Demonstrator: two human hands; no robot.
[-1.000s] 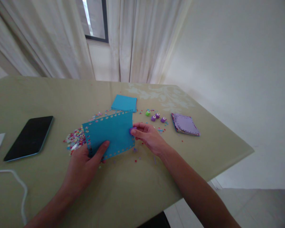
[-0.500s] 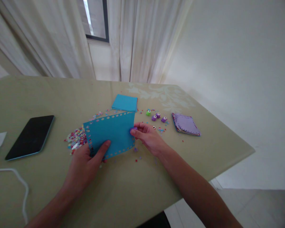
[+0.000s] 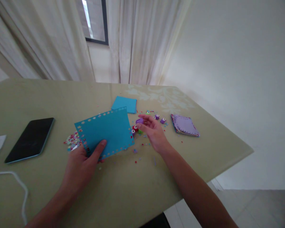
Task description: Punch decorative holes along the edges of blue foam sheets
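My left hand [image 3: 83, 161] grips a blue sheet of paper [image 3: 111, 131] by its lower left part, thumb on top. Small shaped holes run along the sheet's top, left and bottom edges, and a few show at the right edge. Just off that right edge, my right hand [image 3: 152, 129] has a small purple paper punch [image 3: 139, 121] between thumb and fingers, apart from the sheet. Below the punch, a red figure with eyes [image 3: 135, 128] and a green one lie close together, partly hidden by my fingers and the sheet.
Paper confetti [image 3: 73, 141] is heaped left of the sheet and scattered around. Behind lies a blue paper stack [image 3: 124, 104]. Several small eyed figures [image 3: 163, 120] and a purple-topped stack of punched paper [image 3: 185, 125] sit to the right. A tablet [image 3: 30, 139] and white cable [image 3: 22, 185] are left.
My right hand has drawn the purple punch off the sheet's right edge, up and to the right. The sheet has shifted slightly left, exposing punched shapes and the red figure.
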